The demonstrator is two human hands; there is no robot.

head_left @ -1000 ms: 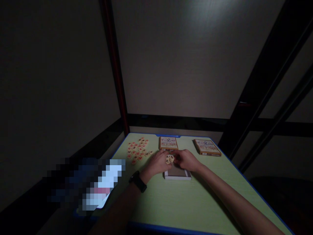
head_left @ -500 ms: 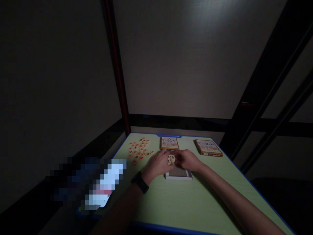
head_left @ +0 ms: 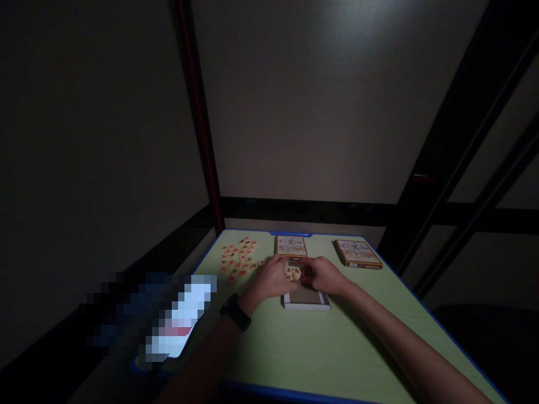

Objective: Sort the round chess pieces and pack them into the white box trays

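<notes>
Several round, cream xiangqi pieces [head_left: 295,272] with dark characters sit between my two hands, above a shallow open box [head_left: 307,306]. My left hand [head_left: 273,279], with a dark watch at the wrist, curls around these pieces from the left. From the right, the fingers of my right hand [head_left: 323,275] close in a pinch at the edge of the same pieces. Its fingertips are partly in shadow. The box has a white rim and a brownish-grey floor, and its far part is hidden by my hands.
Loose xiangqi pieces [head_left: 238,261] with red and dark characters lie spread left of my left hand. One printed box [head_left: 291,245] stands behind my hands, another [head_left: 357,252] at the right. A pixelated bright area [head_left: 183,320] covers the table's left edge. The green table [head_left: 295,348] has blue edging.
The pieces between my hands have shifted slightly, and one more face now shows at my left hand. Both hands stay over the box.
</notes>
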